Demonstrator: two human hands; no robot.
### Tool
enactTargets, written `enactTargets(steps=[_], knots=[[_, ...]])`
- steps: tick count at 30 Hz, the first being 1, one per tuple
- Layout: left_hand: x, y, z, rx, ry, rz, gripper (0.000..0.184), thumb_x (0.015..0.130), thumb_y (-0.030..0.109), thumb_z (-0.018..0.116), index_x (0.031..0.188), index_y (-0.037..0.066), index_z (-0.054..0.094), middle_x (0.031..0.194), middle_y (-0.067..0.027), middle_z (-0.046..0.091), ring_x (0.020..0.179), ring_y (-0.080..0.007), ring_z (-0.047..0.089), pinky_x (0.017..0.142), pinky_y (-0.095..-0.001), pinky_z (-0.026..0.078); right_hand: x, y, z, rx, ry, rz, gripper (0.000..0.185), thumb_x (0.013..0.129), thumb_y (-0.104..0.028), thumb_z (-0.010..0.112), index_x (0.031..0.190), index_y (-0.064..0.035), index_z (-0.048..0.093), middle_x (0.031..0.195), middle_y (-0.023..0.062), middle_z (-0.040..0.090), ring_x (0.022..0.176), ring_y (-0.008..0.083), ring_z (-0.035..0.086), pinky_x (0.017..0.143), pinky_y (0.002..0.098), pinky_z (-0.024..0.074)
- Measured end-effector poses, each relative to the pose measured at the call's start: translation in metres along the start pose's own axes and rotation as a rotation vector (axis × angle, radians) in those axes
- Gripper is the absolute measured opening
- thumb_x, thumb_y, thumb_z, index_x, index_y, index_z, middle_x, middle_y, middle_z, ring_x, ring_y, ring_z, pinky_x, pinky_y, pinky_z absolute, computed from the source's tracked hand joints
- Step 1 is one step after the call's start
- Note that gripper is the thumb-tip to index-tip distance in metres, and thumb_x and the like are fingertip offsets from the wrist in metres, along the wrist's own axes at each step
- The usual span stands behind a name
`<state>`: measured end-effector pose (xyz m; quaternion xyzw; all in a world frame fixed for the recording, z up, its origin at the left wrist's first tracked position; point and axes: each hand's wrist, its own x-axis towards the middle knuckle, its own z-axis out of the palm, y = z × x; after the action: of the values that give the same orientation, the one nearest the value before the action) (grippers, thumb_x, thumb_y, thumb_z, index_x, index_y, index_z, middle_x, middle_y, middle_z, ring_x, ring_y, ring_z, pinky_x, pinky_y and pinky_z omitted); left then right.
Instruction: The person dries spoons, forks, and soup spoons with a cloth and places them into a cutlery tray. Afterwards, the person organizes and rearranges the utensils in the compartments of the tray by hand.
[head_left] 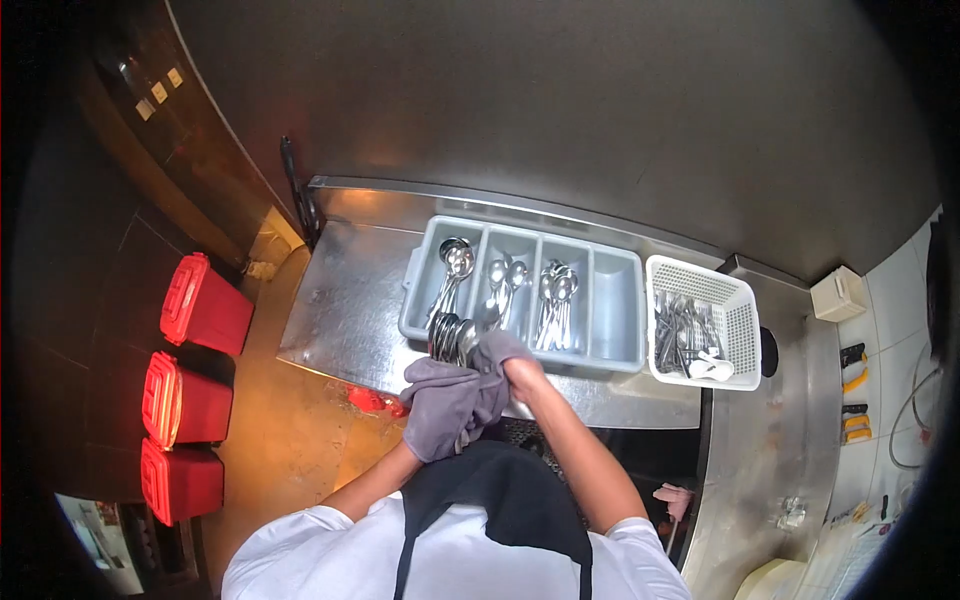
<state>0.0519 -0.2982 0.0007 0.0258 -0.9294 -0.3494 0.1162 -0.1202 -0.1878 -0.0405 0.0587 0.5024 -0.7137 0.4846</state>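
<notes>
Spoons (452, 338) in a bundle near the centre of the frame, rounded metal ends pointing up over the near edge of a grey tray (617, 315); several stacked closely, too overlapped to count exactly. Around their lower part, one grey-purple cloth (445, 400), bunched into thick folds.

Left hand (438, 408) covered by the cloth; cannot tell how the fingers are set. Right hand (520, 375) against the right side of the same cloth, fingers mostly hidden among the folds; cannot tell how tightly closed.

Just beyond the bundle, one tray with four side-by-side compartments, on a metal counter (345, 290). Cutlery in three of them, counting from the left: large round-headed utensils (457, 262) in the first, heads overlapping; small spoons (517, 272) in the second, at least two heads distinct; a denser cluster of slim-handled cutlery (558, 290) in the third, too tangled to count. In the fourth, smooth grey floor and walls.

Right of the tray, one white perforated basket (742, 325), holding a jumble of metal cutlery (683, 325), too many to count, plus white utensils (711, 368) at the near end.

At the left of the frame, three red lidded bins (205, 305) in a row on the floor.
</notes>
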Motion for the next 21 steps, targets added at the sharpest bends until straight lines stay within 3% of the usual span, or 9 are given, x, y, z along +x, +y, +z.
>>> enactTargets(steps=[4, 5, 8, 10, 11, 14, 15, 19, 21], knots=[[0.014, 0.003, -0.015, 0.001, 0.103, 0.106, 0.025, 0.09, 0.007, 0.056, 0.113, 0.002, 0.066, 0.107, -0.015, 0.068, 0.1, -0.0247, 0.067, 0.086, -0.035, 0.054, -0.012, -0.029, 0.005, 0.097, -0.083, -0.108, 0.032, 0.097, -0.024, 0.063, 0.122, -0.0044, 0.061, 0.117, 0.0091, 0.066, 0.106, 0.0192, 0.066, 0.091, 0.0336, 0.0553], [0.016, 0.004, -0.018, 0.016, 0.169, 0.173, 0.024, 0.091, 0.006, 0.055, 0.112, 0.002, 0.066, 0.106, -0.015, 0.068, 0.1, -0.0245, 0.067, 0.086, -0.0343, 0.054, -0.014, -0.031, 0.005, -0.169, -0.119, -0.242, 0.034, 0.096, -0.024, 0.064, 0.123, -0.0038, 0.06, 0.119, 0.0096, 0.065, 0.109, 0.0203, 0.064, 0.093, 0.0337, 0.0534], [0.02, 0.008, -0.02, -0.076, -0.115, -0.042, 0.021, 0.091, 0.006, 0.055, 0.108, 0.001, 0.067, 0.101, -0.0147, 0.068, 0.095, -0.0257, 0.066, 0.085, -0.0337, 0.052, -0.031, -0.028, 0.003, -0.839, -0.119, -0.647, 0.039, 0.093, -0.023, 0.067, 0.124, -0.002, 0.058, 0.122, 0.0107, 0.062, 0.117, 0.0227, 0.059, 0.098, 0.0338, 0.0485], [0.017, -0.003, -0.006, -0.058, -0.065, 0.082, 0.015, 0.091, 0.006, 0.055, 0.1, 0.001, 0.066, 0.096, -0.0129, 0.066, 0.089, -0.025, 0.065, 0.08, -0.0343, 0.052, -0.054, -0.027, 0.025, -1.107, 0.003, -0.932, 0.041, 0.091, -0.023, 0.068, 0.123, -0.0005, 0.057, 0.122, 0.0108, 0.061, 0.12, 0.0228, 0.056, 0.098, 0.0339, 0.0463], [0.016, -0.008, 0.0, -0.047, -0.04, 0.146, 0.012, 0.091, 0.006, 0.056, 0.096, 0.001, 0.065, 0.093, -0.012, 0.066, 0.086, -0.0247, 0.064, 0.078, -0.0346, 0.051, -0.064, -0.043, 0.043, -1.055, 0.06, -1.011, 0.032, 0.09, -0.027, 0.064, 0.107, 0.0003, 0.063, 0.107, 0.0232, 0.066, 0.102, 0.0356, 0.064, 0.086, 0.0404, 0.0506], [0.023, -0.008, 0.006, -0.187, -0.013, 0.154, 0.008, 0.091, 0.006, 0.057, 0.091, 0.001, 0.063, 0.085, -0.0091, 0.063, 0.081, -0.0231, 0.063, 0.075, -0.0358, 0.05, -0.063, -0.054, 0.044, -1.428, 0.047, -0.781, 0.02, 0.089, -0.019, 0.061, 0.099, -0.0009, 0.064, 0.091, 0.0217, 0.066, 0.087, 0.0384, 0.066, 0.076, 0.0448, 0.0521], [0.022, -0.016, 0.013, -0.142, -0.04, 0.143, 0.009, 0.091, 0.006, 0.056, 0.093, 0.002, 0.063, 0.087, -0.0091, 0.063, 0.082, -0.0225, 0.063, 0.074, -0.0353, 0.05, -0.059, -0.05, 0.034, -1.312, 0.066, -0.925, 0.019, 0.089, -0.019, 0.057, 0.09, -0.0018, 0.065, 0.084, 0.0245, 0.065, 0.077, 0.0451, 0.064, 0.07, 0.0499, 0.051], [0.0, -0.094, 0.082, 0.035, -0.146, 0.103, 0.014, 0.093, 0.007, 0.053, 0.103, 0.005, 0.063, 0.093, -0.0094, 0.064, 0.086, -0.0199, 0.062, 0.074, -0.0333, 0.05, -0.065, -0.054, 0.006, -1.105, 0.578, -0.684, 0.025, 0.093, -0.025, 0.057, 0.095, -0.0018, 0.066, 0.085, 0.0267, 0.066, 0.085, 0.0449, 0.065, 0.078, 0.049, 0.0512], [0.001, -0.089, 0.081, 0.089, -0.192, 0.107, 0.016, 0.093, 0.006, 0.052, 0.105, 0.006, 0.063, 0.095, -0.0097, 0.064, 0.087, -0.0197, 0.062, 0.074, -0.0329, 0.05, -0.064, -0.046, -0.012, -0.923, 0.645, -0.906, 0.024, 0.093, -0.025, 0.059, 0.096, -0.0016, 0.065, 0.088, 0.0243, 0.067, 0.088, 0.0432, 0.065, 0.079, 0.048, 0.051]])
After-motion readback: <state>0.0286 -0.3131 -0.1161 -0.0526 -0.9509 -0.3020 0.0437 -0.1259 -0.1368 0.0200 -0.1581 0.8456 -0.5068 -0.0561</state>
